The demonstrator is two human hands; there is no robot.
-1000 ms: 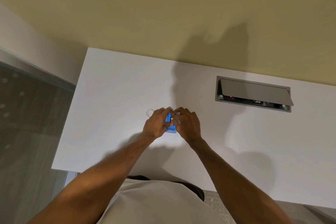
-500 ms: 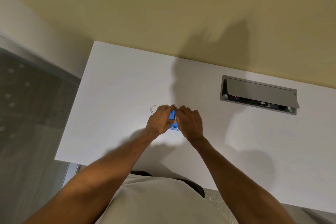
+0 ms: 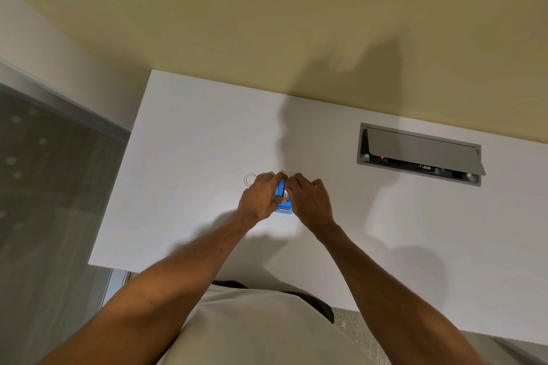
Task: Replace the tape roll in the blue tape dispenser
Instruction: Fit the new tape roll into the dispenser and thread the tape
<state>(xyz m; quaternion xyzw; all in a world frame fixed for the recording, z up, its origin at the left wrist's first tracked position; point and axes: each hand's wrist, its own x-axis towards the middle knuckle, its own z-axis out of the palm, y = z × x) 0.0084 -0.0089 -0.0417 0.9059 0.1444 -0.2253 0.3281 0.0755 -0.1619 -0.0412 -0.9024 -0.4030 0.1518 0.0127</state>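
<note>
The blue tape dispenser [image 3: 281,200] stands on the white desk [image 3: 192,163], between my two hands. My left hand [image 3: 259,197] grips its left side with curled fingers and thumb. My right hand [image 3: 310,198] meets it from the right, fingertips pinching at the dispenser's top. A small clear ring, a tape roll [image 3: 250,179], lies flat on the desk just left of my left hand's knuckles. Most of the dispenser is hidden by my fingers; whether a roll sits inside it I cannot tell.
A grey cable box [image 3: 419,154] with its lid raised is set into the desk at the right rear. The desk's left edge [image 3: 118,187] drops off to grey floor. A yellowish wall runs along the desk's back.
Both hands stay on the dispenser. The view has shifted slightly, and my fingertips have worked a little at the dispenser's top.
</note>
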